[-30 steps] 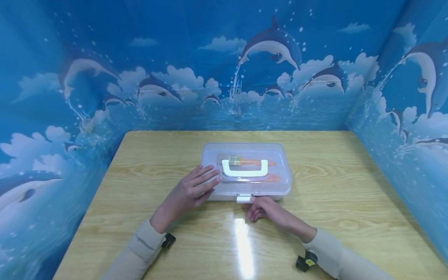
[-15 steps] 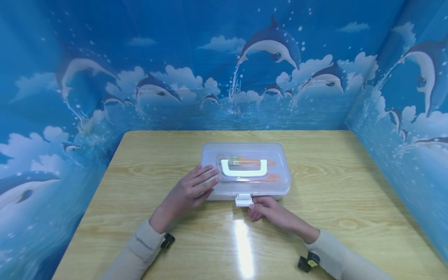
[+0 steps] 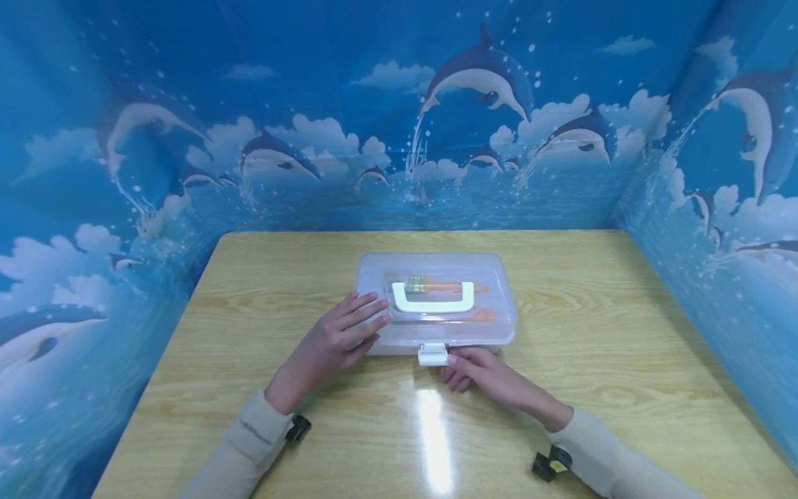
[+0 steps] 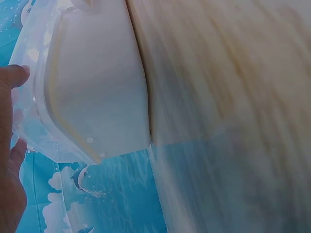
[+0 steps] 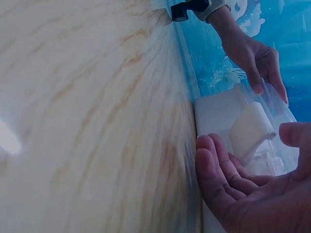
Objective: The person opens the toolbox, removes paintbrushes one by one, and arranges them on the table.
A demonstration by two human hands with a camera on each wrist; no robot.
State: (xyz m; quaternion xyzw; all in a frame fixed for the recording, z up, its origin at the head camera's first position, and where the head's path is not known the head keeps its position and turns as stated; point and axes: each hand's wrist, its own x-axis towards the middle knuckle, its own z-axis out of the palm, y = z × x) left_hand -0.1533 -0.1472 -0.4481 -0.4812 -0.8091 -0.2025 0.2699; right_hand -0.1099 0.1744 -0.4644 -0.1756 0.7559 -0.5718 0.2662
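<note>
A clear-lidded plastic storage box (image 3: pixel 374 274) with a white handle (image 3: pixel 433 305) lies on the table, its lid down. At its left front corner my left hand (image 3: pixel 339 333) rests spread fingers on the lid; the thumb lies by the front edge. The white latch (image 3: pixel 433 355) at the front is flipped outward, as the right wrist view's latch (image 5: pixel 250 131) shows too. My right hand (image 3: pixel 483 374) holds the latch's right edge between thumb and curled index finger, the other fingers bent below. Through the lid show blurred orange items (image 3: pixel 483 315).
The wood-patterned table (image 3: pixel 592 333) extends around the box, with a bright light reflection (image 3: pixel 433 443) in front. Dolphin-printed blue cloth (image 3: pixel 312 187) hangs behind it and at both sides. Small black cameras sit on both wrists (image 3: pixel 298 427).
The front latch has swung outward from the box since a second ago. My right hand has shifted slightly with it. My left hand has stayed on the lid.
</note>
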